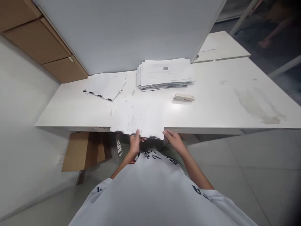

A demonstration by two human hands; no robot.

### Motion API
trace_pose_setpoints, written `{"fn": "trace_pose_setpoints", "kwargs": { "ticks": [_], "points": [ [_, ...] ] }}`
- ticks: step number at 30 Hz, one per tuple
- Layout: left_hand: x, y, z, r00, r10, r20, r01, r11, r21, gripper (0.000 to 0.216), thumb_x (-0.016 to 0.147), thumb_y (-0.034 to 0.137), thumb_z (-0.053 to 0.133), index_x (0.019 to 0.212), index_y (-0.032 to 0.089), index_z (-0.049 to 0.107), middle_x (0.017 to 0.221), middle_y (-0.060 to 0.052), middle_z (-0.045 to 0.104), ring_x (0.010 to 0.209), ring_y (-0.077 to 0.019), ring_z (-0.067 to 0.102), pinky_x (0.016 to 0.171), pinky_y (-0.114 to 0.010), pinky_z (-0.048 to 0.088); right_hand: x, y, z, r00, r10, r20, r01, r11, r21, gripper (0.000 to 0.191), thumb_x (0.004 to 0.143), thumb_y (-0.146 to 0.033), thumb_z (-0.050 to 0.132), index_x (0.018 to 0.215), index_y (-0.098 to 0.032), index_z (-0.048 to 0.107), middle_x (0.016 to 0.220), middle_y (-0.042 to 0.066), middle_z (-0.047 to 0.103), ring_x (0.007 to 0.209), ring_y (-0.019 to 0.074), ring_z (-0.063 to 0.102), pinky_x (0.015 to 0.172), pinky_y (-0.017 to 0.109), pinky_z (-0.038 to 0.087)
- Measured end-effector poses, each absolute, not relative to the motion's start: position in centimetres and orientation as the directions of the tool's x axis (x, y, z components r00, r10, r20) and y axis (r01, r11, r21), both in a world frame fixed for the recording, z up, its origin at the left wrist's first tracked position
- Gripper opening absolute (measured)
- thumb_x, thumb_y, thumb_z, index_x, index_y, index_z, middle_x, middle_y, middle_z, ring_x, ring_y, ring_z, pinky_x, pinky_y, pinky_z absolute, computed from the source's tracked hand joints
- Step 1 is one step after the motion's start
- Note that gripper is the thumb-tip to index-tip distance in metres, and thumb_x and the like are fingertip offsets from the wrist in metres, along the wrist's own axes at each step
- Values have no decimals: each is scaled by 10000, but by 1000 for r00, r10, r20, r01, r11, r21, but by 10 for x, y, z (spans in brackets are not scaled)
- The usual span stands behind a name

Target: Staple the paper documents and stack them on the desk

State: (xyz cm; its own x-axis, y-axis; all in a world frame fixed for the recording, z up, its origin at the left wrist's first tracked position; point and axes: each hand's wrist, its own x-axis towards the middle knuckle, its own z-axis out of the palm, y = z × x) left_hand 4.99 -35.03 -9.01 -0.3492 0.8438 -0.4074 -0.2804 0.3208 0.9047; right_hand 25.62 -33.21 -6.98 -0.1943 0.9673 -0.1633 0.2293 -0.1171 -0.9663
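A white paper sheet [145, 116] with faint print and dark smudges along its near edge lies partly on the table and juts over the front edge. My left hand [135, 142] grips that near edge, thumb on top and fingers beneath. At the near right corner, my right hand [173, 139] pinches the paper between thumb and fingers. Whether it is one sheet or several, I cannot tell. Beyond it to the right lies a light-coloured stapler [183, 97]. A thick stack of papers [166, 73] rests behind, its top sheet bearing a small square code.
More dark-edged papers [103, 84] lie at the left of the white table [211, 110]. A grey partition [131, 34] stands along the back. Cardboard boxes [39, 40] are at upper left, another box [77, 150] below the table. Part of a person [275, 31] shows at upper right.
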Motion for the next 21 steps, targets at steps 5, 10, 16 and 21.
{"fn": "trace_pose_setpoints", "kwargs": {
  "ticks": [5, 10, 16, 21],
  "points": [
    [53, -345, -88, -381, 843, -381, -251, 302, 920, 536, 791, 586, 652, 472, 170, 535, 450, -61, 580, 393, -109, 498, 425, -231, 335, 254, -329, -70, -177, 968, -178, 181, -146, -973, 585, 838, -738, 429, 541, -234, 414, 497, -24, 438, 519, 137, 432, 574, 290, 360],
    [58, -342, -85, -461, 826, -323, -240, 235, 942, 556, 825, 557, 650, 446, 179, 501, 425, -31, 540, 365, -77, 442, 411, -211, 325, 253, -328, -66, -163, 967, -196, 180, -166, -970, 581, 813, -743, 469, 543, -235, 391, 487, -33, 404, 506, 126, 399, 546, 280, 354],
    [70, -342, -76, -260, 870, -419, -475, 262, 840, 440, 631, 508, 841, 683, 125, 632, 624, -37, 662, 549, -140, 629, 545, -250, 519, 259, -330, -55, -214, 955, -206, 227, -156, -961, 585, 828, -744, 427, 550, -231, 376, 501, -34, 395, 512, 123, 387, 543, 275, 341],
    [77, -322, -56, -259, 879, -399, -582, 188, 791, 407, 601, 382, 885, 718, 120, 596, 715, -27, 665, 682, -150, 664, 694, -312, 594, 296, -282, -19, -329, 940, -87, 447, 75, -891, 540, 892, -663, 419, 719, -197, 628, 631, 10, 578, 640, 172, 531, 645, 296, 421]
  ]
}}
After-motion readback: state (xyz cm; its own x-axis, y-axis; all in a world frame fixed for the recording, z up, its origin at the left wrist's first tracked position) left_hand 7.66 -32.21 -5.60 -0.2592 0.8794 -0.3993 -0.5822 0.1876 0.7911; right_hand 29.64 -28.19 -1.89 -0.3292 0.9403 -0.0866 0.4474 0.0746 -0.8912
